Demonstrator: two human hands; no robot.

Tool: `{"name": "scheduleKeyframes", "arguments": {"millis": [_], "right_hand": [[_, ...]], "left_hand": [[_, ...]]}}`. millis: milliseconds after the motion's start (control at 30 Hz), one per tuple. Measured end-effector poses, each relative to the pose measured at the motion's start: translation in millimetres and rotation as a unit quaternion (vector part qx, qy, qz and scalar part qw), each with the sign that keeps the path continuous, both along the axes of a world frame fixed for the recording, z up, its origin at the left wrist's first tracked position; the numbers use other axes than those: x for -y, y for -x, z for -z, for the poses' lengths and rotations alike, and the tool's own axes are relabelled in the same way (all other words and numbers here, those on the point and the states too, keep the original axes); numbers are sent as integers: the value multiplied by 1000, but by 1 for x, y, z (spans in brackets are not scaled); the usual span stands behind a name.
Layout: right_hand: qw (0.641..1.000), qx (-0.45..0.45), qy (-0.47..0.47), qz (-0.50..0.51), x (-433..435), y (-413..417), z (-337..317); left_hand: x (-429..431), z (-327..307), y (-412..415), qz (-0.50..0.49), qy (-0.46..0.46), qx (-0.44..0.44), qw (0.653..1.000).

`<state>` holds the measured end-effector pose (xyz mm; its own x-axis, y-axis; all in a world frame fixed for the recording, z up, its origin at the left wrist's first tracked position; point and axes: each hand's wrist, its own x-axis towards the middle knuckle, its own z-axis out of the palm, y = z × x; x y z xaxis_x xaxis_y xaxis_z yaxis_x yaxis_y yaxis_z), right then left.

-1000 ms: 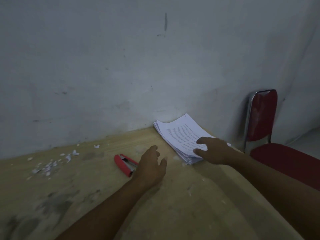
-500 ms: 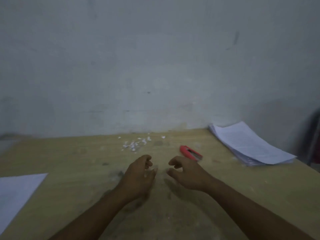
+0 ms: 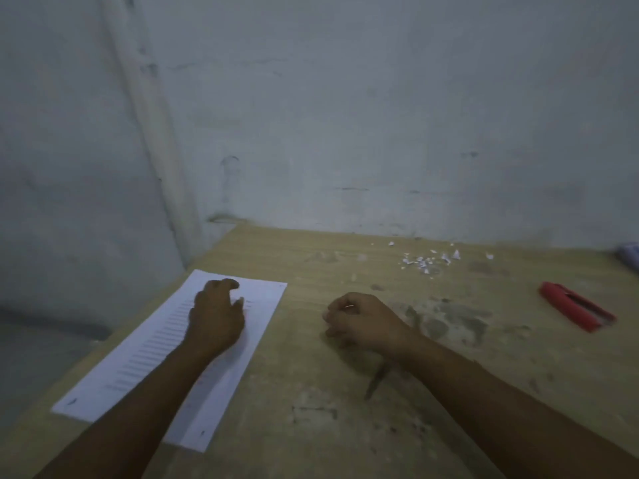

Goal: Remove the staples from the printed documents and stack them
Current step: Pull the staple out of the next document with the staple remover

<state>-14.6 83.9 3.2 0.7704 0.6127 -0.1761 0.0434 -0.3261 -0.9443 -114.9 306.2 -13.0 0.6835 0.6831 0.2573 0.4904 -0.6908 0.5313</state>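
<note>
Left grip [image 3: 216, 319] lies flat on the document [image 3: 145, 354]; right grip [image 3: 363, 323] is curled, seemingly empty. Floppy sheets: I'd pinch the corner beyond my left grip.

L hand [image 3: 216, 318] palm down, relaxed; R hand [image 3: 363, 321] loosely fisted.

Lower left, left grip [image 3: 216, 319] rests on a printed document [image 3: 263, 300]; mid-frame, right grip [image 3: 363, 321] sits curled on the table [image 3: 345, 426].

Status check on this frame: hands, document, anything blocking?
Left hand resting on the printed document, flat at the left edge of the table. Right hand curled on the table, contents unclear. Red staple remover off right, untouched. Nothing blocking.
</note>
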Motion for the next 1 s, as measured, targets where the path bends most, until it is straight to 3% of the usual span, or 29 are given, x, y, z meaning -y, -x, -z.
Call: {"name": "scheduleKeyframes", "arguments": {"millis": [167,267,467,567,700,1000], "right_hand": [[981,-181,-70,-5,-44,20,-3],[971,-225,-81,2,-59,26,-1],[952,-283,-115,21,-73,24,-1],[949,-288,-129,27,-72,21,3],[946,-284,-150,41,-68,17,10],[970,-214,-117,5,-45,13,13]], "left_hand": [[-44,11,39,-135,-25,-146,980],[-51,21,48,-161,-4,-178,971],[-57,18,48,-147,-59,-221,962],[-59,11,46,-135,-40,-205,969],[-68,4,40,-101,127,-99,982],[-46,-8,29,-23,241,17,970]]}}
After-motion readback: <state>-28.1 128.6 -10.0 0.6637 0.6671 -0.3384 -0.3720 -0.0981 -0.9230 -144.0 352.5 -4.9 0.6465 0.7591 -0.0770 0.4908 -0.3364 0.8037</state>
